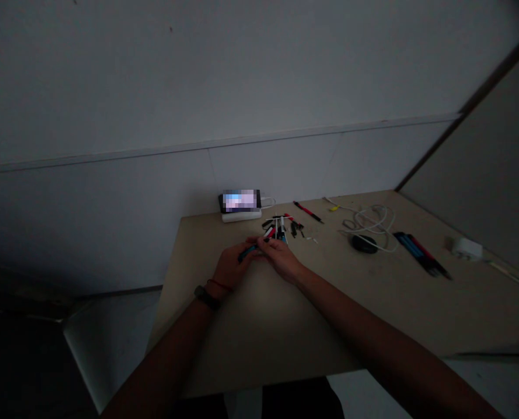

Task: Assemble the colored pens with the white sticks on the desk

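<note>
Both my hands meet over the middle of the wooden table [285, 326]. My left hand [230, 266], with a dark watch and a red band on its wrist, is closed around a dark pen with a blue part [247, 252]. My right hand [281, 256] pinches the same pen from the right side. Just beyond my fingers lies a small pile of pens and pen parts [281, 227] in black, red, white and blue.
A phone [240, 201] leans on a white power bank against the wall. A red pen [308, 212], a white cable [373, 221], a black mouse [364, 243], a row of pens [420, 253] and a white charger [468, 248] lie to the right.
</note>
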{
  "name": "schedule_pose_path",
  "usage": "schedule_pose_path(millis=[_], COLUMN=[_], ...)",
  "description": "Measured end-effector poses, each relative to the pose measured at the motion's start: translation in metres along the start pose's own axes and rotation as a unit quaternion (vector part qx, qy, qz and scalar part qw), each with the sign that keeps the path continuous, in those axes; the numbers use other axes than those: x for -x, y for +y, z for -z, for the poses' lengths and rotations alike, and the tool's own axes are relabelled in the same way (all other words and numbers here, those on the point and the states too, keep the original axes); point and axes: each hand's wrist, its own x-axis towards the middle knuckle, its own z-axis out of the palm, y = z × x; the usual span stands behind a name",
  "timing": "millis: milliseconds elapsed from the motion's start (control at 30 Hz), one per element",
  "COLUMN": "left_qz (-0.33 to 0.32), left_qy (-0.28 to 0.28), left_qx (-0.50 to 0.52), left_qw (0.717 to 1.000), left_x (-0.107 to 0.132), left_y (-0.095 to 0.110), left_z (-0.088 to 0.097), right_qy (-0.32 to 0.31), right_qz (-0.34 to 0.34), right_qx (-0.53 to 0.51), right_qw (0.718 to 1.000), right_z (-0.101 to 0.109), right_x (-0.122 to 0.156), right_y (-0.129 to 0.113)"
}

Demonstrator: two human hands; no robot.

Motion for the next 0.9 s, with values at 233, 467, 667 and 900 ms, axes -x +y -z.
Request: schedule_pose_path(millis=[233,467,667,900], left_qz=[-0.004,-0.014,-0.009,0.026], left_qy=[-0.02,-0.034,-0.021,0.015], left_qx=[0.013,0.042,0.052,0.043], left_qw=[1.0,0.998,0.998,0.999], left_x=[0.0,0.001,0.003,0.001], left_y=[0.002,0.007,0.009,0.002], left_z=[0.001,-0.001,-0.004,-0.003], right_qy=[0.014,0.018,-0.038,-0.001], right_qz=[0.018,0.076,0.108,0.093], right_qx=[0.07,0.137,0.149,0.079], right_qw=[0.997,0.987,0.982,0.993], right_z=[0.003,0.003,0.001,0.004], right_x=[-0.003,-0.002,0.0,0.0], right_y=[0.002,-0.003,-0.007,-0.009])
